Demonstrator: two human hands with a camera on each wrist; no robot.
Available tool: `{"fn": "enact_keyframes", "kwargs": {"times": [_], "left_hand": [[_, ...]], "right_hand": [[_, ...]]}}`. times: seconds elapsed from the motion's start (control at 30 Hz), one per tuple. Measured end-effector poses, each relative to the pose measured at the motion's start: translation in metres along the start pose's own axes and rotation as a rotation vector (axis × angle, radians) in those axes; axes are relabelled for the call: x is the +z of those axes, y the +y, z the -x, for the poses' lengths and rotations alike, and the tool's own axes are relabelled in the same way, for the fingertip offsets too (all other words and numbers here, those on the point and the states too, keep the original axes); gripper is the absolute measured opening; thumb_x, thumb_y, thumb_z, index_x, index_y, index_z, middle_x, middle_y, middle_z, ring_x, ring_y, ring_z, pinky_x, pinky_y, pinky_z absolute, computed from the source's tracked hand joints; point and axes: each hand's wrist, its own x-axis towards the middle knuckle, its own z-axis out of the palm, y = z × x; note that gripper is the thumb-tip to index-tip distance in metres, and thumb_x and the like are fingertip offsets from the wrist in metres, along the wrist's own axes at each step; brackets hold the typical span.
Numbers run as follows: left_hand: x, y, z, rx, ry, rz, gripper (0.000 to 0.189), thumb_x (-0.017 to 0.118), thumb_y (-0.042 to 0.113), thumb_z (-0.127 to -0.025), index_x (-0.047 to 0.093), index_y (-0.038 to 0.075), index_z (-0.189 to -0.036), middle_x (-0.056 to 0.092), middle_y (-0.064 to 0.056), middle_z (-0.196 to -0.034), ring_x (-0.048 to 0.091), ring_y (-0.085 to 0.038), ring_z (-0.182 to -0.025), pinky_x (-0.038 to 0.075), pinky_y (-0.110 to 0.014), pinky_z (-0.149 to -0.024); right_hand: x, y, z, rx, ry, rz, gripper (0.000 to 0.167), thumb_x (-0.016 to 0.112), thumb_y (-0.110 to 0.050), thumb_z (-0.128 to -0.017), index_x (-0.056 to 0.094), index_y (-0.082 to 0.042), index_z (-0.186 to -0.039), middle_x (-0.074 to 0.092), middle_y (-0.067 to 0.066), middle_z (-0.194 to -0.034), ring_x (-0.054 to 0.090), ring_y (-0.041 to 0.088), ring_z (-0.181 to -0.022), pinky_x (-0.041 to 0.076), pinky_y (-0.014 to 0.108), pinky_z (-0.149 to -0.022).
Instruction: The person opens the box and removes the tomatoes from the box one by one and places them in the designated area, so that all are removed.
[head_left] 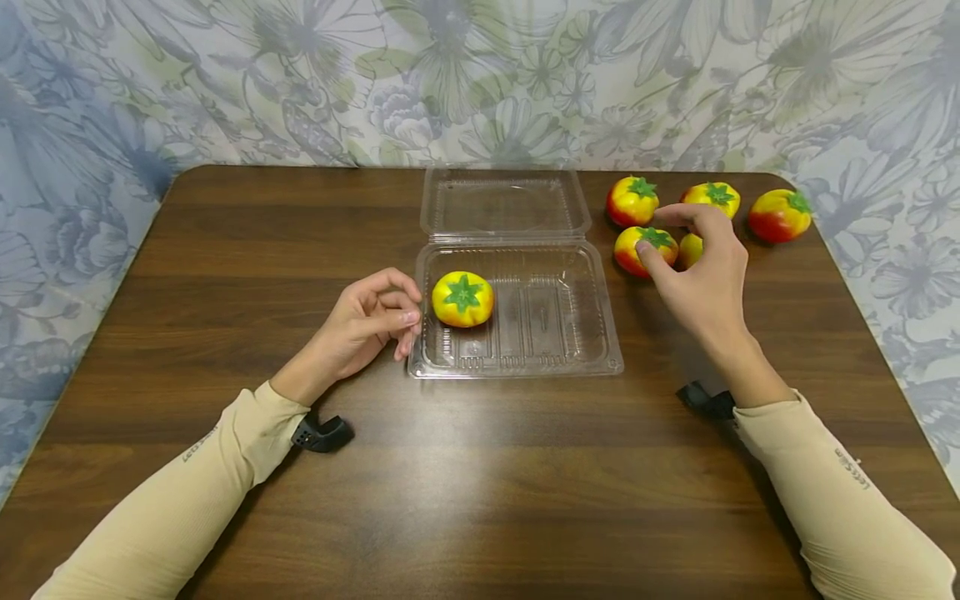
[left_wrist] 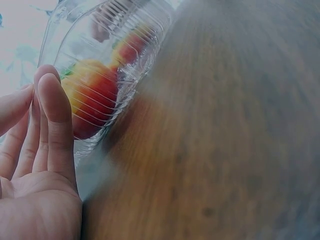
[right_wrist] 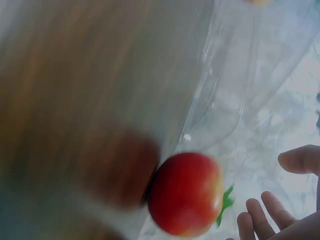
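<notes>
A clear plastic clamshell box [head_left: 525,367] lies with its lid folded back, and one yellow-red tomato [head_left: 462,310] sits in its left part. My left hand [head_left: 371,321] is at the box's left rim, fingertips right by the edge, fingers relaxed. The left wrist view shows that tomato [left_wrist: 95,100] through the ribbed wall. My right hand [head_left: 705,267] hovers at the group on the right, thumb and fingers spread apart over a tomato [head_left: 628,260] with a green star-shaped top. In the right wrist view, a red tomato [right_wrist: 185,195] stands just beyond the parted fingers.
More tomatoes stand by the right hand: one behind [head_left: 626,204], one at the back [head_left: 697,192], one farther right [head_left: 780,221] and one partly hidden under the hand [head_left: 688,248]. The open lid [head_left: 506,204] reaches toward the table's back edge, before a floral wall covering [head_left: 487,83].
</notes>
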Motion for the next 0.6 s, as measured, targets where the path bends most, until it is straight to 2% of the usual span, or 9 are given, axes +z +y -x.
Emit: {"fn": "enact_keyframes", "kwargs": {"times": [0.1,0.33,0.6], "left_hand": [[0.000,0.000,0.000,-0.005,0.006,-0.003,0.023,0.050,-0.018,-0.100,0.057,-0.001,-0.114,0.070,-0.015,-0.083,0.063,-0.022,-0.058,0.056,-0.029,-0.051],[-0.001,-0.001,0.000,0.007,-0.012,-0.003,0.025,0.049,-0.018,-0.100,0.058,0.000,-0.115,0.071,-0.015,-0.084,0.063,-0.023,-0.059,0.056,-0.029,-0.051],[0.000,0.000,0.000,0.010,-0.011,-0.010,0.025,0.050,-0.017,-0.100,0.058,0.000,-0.116,0.071,-0.015,-0.084,0.063,-0.023,-0.058,0.056,-0.030,-0.051]], "right_hand": [[0.005,-0.009,0.004,-0.027,-0.021,-0.034,0.037,0.082,-0.016,-0.087,0.071,-0.006,-0.121,0.073,0.005,-0.120,0.061,0.023,-0.112,0.041,0.025,-0.100],[0.015,-0.023,0.013,-0.069,-0.114,-0.059,0.038,0.082,-0.018,-0.089,0.070,-0.008,-0.124,0.072,0.003,-0.121,0.060,0.022,-0.116,0.044,0.040,-0.101],[0.023,-0.035,0.020,-0.054,-0.173,-0.105,0.039,0.082,-0.018,-0.089,0.070,-0.011,-0.125,0.071,-0.004,-0.123,0.063,0.017,-0.116,0.048,0.043,-0.108]]}}
